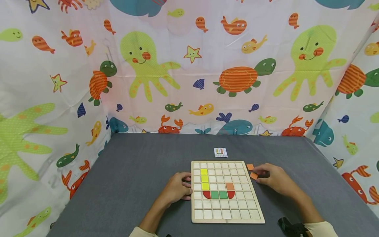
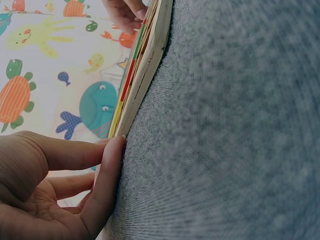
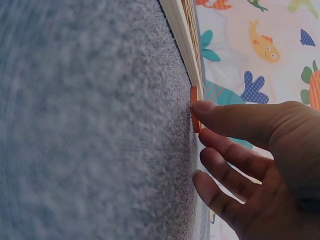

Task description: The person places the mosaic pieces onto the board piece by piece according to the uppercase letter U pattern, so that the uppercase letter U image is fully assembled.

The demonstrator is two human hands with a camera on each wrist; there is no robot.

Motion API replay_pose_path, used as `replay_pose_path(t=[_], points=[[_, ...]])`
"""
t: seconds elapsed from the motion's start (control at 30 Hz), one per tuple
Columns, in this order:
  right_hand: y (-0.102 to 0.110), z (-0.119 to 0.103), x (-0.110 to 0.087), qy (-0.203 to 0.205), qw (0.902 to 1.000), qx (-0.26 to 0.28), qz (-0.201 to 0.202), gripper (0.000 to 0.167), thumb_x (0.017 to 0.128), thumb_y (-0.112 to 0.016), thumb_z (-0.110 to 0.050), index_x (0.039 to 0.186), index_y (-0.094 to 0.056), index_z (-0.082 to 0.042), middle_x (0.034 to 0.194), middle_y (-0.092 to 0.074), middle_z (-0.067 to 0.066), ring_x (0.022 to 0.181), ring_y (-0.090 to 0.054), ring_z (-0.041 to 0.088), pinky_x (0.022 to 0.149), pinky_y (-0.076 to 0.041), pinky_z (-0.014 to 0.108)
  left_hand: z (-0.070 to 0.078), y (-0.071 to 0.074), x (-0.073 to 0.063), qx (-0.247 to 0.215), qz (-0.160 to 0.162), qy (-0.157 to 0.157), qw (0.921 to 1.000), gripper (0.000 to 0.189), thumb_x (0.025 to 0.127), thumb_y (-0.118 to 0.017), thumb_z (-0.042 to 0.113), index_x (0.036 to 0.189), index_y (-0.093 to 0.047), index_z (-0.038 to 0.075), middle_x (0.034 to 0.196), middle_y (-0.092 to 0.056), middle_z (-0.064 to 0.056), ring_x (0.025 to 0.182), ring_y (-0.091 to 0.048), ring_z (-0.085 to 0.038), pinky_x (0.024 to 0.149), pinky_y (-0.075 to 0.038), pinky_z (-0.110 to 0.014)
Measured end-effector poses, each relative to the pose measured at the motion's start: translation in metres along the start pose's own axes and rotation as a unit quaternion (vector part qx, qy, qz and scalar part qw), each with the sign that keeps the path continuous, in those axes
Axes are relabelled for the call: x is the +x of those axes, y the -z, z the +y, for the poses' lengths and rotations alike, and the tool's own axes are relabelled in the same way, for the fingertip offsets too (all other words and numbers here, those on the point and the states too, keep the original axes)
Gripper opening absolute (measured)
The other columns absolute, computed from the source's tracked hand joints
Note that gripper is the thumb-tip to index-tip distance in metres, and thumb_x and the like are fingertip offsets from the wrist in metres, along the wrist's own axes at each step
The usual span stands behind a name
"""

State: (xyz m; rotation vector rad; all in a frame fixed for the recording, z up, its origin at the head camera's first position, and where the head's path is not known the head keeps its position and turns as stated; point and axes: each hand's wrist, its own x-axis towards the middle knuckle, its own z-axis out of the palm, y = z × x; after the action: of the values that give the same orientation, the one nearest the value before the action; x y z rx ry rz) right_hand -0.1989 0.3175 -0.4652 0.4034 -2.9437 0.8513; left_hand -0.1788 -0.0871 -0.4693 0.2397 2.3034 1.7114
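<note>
A wooden grid board (image 1: pixel 207 221) lies flat on the grey table. My left hand (image 1: pixel 174 189) holds its left edge, thumb and a finger meeting at the board's side (image 2: pixel 145 75) in the left wrist view. Right of the board, my right hand (image 1: pixel 278 177) pinches a square orange tile (image 1: pixel 253 175), the thumb on its near face in the right wrist view. Another orange tile (image 1: pixel 250 167) lies just beyond it. In the grid are a column of yellow tiles (image 1: pixel 204 178), two green tiles (image 1: pixel 218 195) between rounded red tiles (image 1: pixel 206 195), and one orange tile (image 1: pixel 229 186).
A small printed card (image 1: pixel 220 152) with a coloured pattern on a grid lies behind the board. A dark strap-like device (image 1: pixel 291 227) sits by the right sleeve. A curtain (image 1: pixel 195 115) with sea animals surrounds the table's back and sides.
</note>
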Motion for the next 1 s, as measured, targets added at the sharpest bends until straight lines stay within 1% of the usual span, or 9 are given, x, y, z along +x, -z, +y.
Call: replay_pose_path(t=[0.13, 0.23, 0.4, 0.53, 0.67, 0.87, 1.0], points=[[0.0006, -0.0019, 0.0006, -0.008, 0.9999, -0.009, -0.007, 0.032, 0.087, -0.088, -0.016, 0.116, -0.080, -0.008, 0.108, -0.072, 0.002, 0.095, -0.063, 0.017, 0.079, -0.055, 0.034, 0.0001, 0.0003, 0.0001, -0.001, 0.000, 0.002, 1.0000, 0.063, 0.085, -0.077, -0.011, 0.145, -0.056, -0.008, 0.125, -0.058, -0.017, 0.101, -0.064, -0.023, 0.065, -0.068, -0.035], [0.0010, -0.0035, 0.0008, -0.004, 0.9998, -0.011, -0.014, 0.030, 0.088, -0.087, -0.017, 0.115, -0.080, -0.007, 0.108, -0.072, 0.004, 0.095, -0.063, 0.019, 0.079, -0.055, 0.037, 0.0000, 0.0000, 0.0000, 0.000, 0.001, 0.005, 1.0000, 0.063, 0.085, -0.077, -0.011, 0.145, -0.056, -0.007, 0.125, -0.058, -0.017, 0.101, -0.064, -0.023, 0.065, -0.068, -0.035], [0.0001, -0.0048, 0.0009, -0.006, 0.9997, -0.016, -0.017, 0.025, 0.088, -0.085, -0.013, 0.113, -0.080, -0.007, 0.106, -0.072, 0.003, 0.094, -0.061, 0.019, 0.079, -0.054, 0.038, -0.0003, -0.0004, 0.0001, 0.000, 0.001, 0.003, 1.0000, 0.063, 0.085, -0.077, -0.011, 0.145, -0.056, -0.008, 0.125, -0.058, -0.017, 0.102, -0.064, -0.023, 0.065, -0.068, -0.035], [0.0001, -0.0062, 0.0020, -0.017, 0.9994, -0.018, -0.023, 0.029, 0.090, -0.085, -0.016, 0.116, -0.079, -0.005, 0.106, -0.071, 0.004, 0.094, -0.061, 0.020, 0.080, -0.054, 0.039, -0.0001, -0.0005, 0.0003, -0.001, 0.002, 0.001, 1.0000, 0.063, 0.085, -0.077, -0.012, 0.144, -0.056, -0.008, 0.125, -0.058, -0.017, 0.102, -0.064, -0.023, 0.064, -0.068, -0.035], [0.0001, -0.0075, 0.0023, -0.018, 0.9992, -0.023, -0.028, 0.031, 0.091, -0.085, -0.019, 0.116, -0.079, -0.003, 0.105, -0.069, 0.005, 0.093, -0.059, 0.020, 0.079, -0.053, 0.039, 0.0000, -0.0008, 0.0004, -0.001, 0.003, 0.000, 1.0000, 0.063, 0.085, -0.077, -0.012, 0.144, -0.056, -0.008, 0.125, -0.058, -0.018, 0.101, -0.064, -0.023, 0.064, -0.068, -0.035], [0.0001, -0.0085, 0.0014, -0.011, 0.9993, -0.024, -0.027, 0.025, 0.091, -0.083, -0.014, 0.114, -0.080, -0.005, 0.105, -0.069, 0.004, 0.093, -0.058, 0.019, 0.078, -0.051, 0.039, 0.0000, -0.0010, 0.0003, 0.001, 0.004, -0.002, 1.0000, 0.063, 0.085, -0.077, -0.012, 0.144, -0.056, -0.008, 0.125, -0.058, -0.018, 0.101, -0.064, -0.023, 0.064, -0.068, -0.035], [0.0004, -0.0077, 0.0021, -0.012, 0.9991, -0.032, -0.025, 0.023, 0.090, -0.084, -0.014, 0.111, -0.081, -0.006, 0.102, -0.069, 0.003, 0.090, -0.057, 0.019, 0.076, -0.051, 0.039, -0.0003, -0.0012, 0.0003, 0.000, 0.003, -0.002, 1.0000, 0.062, 0.085, -0.077, -0.012, 0.144, -0.056, -0.008, 0.124, -0.058, -0.018, 0.101, -0.064, -0.023, 0.064, -0.068, -0.035]])
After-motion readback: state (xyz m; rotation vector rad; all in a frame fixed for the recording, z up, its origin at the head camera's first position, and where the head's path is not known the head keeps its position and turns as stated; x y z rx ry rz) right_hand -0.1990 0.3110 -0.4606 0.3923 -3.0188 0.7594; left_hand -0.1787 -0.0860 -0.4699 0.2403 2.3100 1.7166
